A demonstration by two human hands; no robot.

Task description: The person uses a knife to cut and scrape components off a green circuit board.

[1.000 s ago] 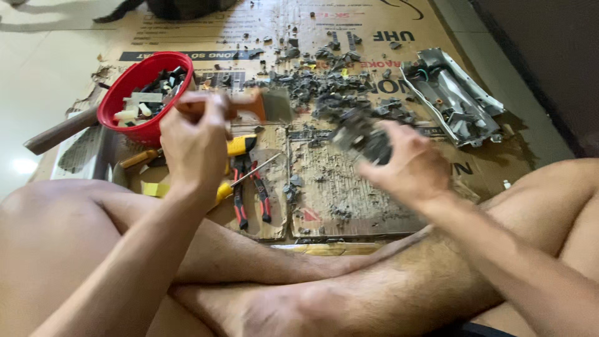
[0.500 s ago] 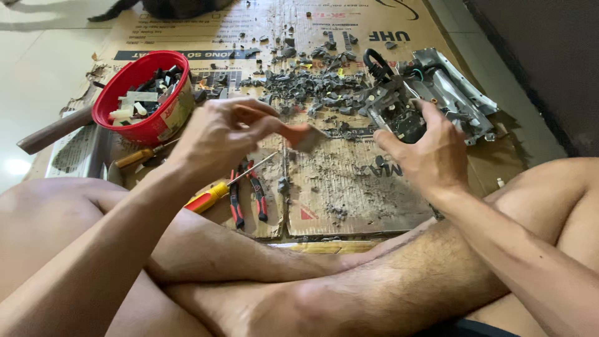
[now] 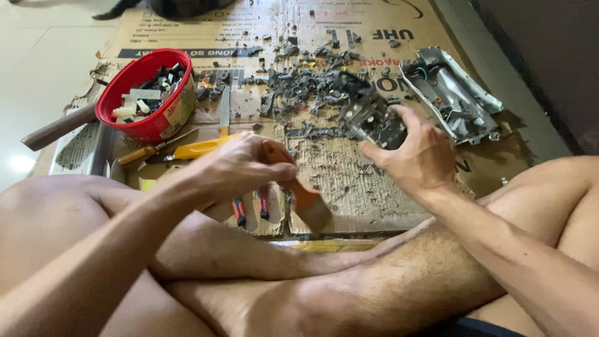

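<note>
Cardboard sheet (image 3: 374,181), flattened on the floor, carries everything, with grey broken scraps (image 3: 306,81) across its far middle. Over its near-right part the right hand (image 3: 418,156) has drawn back toward the body, fingers curled about a dark metal electrical part (image 3: 374,122), which sat farther out a moment ago. The left hand (image 3: 240,168) has dropped toward the near edge, fingers closed on an orange-handled tool (image 3: 306,196), now angled downward. A red bowl (image 3: 153,128) sits at the far-left corner.

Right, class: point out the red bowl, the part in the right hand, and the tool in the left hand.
red bowl (image 3: 128,84): head view, far rim.
dark metal part (image 3: 374,125): head view, middle.
wooden-handled tool (image 3: 309,203): head view, handle below the left hand.
</note>
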